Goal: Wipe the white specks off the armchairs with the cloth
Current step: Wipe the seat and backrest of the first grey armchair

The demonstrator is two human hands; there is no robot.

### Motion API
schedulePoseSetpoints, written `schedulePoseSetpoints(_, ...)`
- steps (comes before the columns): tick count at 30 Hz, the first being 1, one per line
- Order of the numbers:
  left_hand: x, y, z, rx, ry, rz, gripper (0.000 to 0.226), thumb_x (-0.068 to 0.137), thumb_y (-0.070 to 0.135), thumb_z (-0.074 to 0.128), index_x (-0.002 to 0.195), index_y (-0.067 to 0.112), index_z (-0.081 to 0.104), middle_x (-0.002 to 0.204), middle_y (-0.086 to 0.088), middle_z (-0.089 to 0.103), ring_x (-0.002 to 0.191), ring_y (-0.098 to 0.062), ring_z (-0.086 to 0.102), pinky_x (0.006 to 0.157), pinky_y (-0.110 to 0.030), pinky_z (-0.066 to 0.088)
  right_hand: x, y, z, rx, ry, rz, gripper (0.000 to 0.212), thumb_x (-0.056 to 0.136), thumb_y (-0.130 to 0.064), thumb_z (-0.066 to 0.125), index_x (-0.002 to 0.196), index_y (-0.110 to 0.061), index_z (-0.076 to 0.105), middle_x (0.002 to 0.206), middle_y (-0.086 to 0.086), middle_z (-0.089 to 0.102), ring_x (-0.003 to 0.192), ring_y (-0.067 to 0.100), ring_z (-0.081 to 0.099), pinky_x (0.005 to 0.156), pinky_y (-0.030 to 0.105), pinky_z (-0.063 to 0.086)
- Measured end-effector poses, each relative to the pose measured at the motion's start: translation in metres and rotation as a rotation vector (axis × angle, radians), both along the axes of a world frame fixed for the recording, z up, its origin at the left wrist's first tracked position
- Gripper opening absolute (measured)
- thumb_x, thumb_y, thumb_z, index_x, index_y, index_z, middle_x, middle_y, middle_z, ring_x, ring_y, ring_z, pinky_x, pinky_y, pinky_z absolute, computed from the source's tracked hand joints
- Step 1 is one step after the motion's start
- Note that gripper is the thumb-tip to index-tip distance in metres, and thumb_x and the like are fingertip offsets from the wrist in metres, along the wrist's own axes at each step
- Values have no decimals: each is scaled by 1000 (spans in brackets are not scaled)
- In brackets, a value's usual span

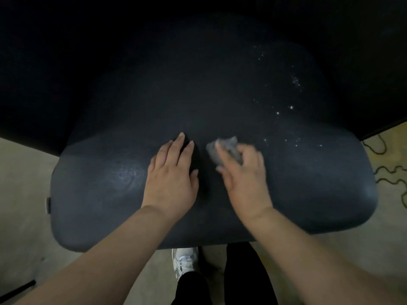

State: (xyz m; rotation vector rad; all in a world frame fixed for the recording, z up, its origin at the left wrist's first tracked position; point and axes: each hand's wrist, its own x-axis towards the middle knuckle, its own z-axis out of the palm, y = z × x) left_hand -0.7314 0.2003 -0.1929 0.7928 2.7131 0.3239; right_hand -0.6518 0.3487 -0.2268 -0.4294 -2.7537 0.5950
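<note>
A dark blue armchair (pixel 110 194) fills the view, seen from above and in front of its seat. White specks (pixel 293 108) dot the right side of the seat and backrest. My left hand (pixel 174 172) lies flat on the middle of the seat cushion, fingers straight. Just to its right, my right hand (pixel 244 177) grips a small grey cloth (pixel 224 146) and presses it on the cushion; hand and cloth are motion-blurred. The specks start a little to the right of the cloth.
Pale floor shows on both sides of the chair. Dark tangled cables (pixel 394 175) lie on the floor at the right. My white shoe (pixel 184 264) and black trouser legs (pixel 246 276) stand right at the chair's front edge.
</note>
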Motion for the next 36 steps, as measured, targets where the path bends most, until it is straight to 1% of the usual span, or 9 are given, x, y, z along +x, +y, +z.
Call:
schedulePoseSetpoints(4,2,-6,1,-22,-15,-30,61,92,31,51,148,17,32,159,-1,19,142,-22,18,115,-38,17,49,8,-3,62,-2,84,46,90,-27,54,136,-28,48,112,9,42,91,30,47,82,39,43)
schedulePoseSetpoints(9,2,-11,0,-14,-3,-45,62,90,29,55,147,16,35,157,-3,24,140,-25,23,113,-42,23,26,34,1,-3,-1,-191,50,87,-16,63,136,-21,55,112,18,48,96,33,45,85,47,47)
schedulePoseSetpoints(14,3,-5,2,-36,-19,-83,63,92,31,51,150,17,29,159,-2,18,142,-22,16,115,-40,19,49,-24,-12,44,11,19,50,88,-26,52,138,-27,48,116,9,41,94,28,45,81,41,46)
schedulePoseSetpoints(17,4,1,2,-39,-18,-98,63,93,31,49,150,18,28,159,-1,16,142,-22,15,116,-40,17,71,-8,-13,127,-4,74,52,87,-29,52,137,-28,43,115,9,40,93,31,51,81,43,49)
schedulePoseSetpoints(23,-3,18,2,-26,-5,-111,62,93,31,50,149,18,30,159,-1,18,142,-22,17,115,-42,20,44,36,-5,32,67,-189,45,90,-21,57,135,-18,55,113,16,45,94,31,43,83,45,45)
schedulePoseSetpoints(27,-9,33,4,-25,-11,-133,62,94,31,48,151,19,25,160,0,14,144,-21,13,117,-41,17,53,1,-12,83,40,11,49,89,-26,53,137,-27,46,116,9,40,91,31,48,79,43,48)
schedulePoseSetpoints(29,-11,42,5,-11,-5,-129,62,94,31,49,150,19,26,160,0,15,143,-21,14,117,-41,17,58,22,-11,117,31,49,48,89,-26,52,136,-28,45,115,9,40,91,31,47,79,43,48)
schedulePoseSetpoints(34,-20,60,6,-1,4,-122,61,95,31,49,150,19,26,160,0,15,143,-22,14,116,-41,17,30,99,1,62,-50,-223,47,90,-29,51,136,-23,53,114,18,46,94,36,46,86,46,42)
schedulePoseSetpoints(36,-23,66,5,-4,4,-125,61,95,32,48,151,19,25,160,0,15,143,-22,14,116,-40,15,13,91,4,57,-49,-170,47,88,-28,54,134,-22,55,112,20,50,93,39,48,84,46,43)
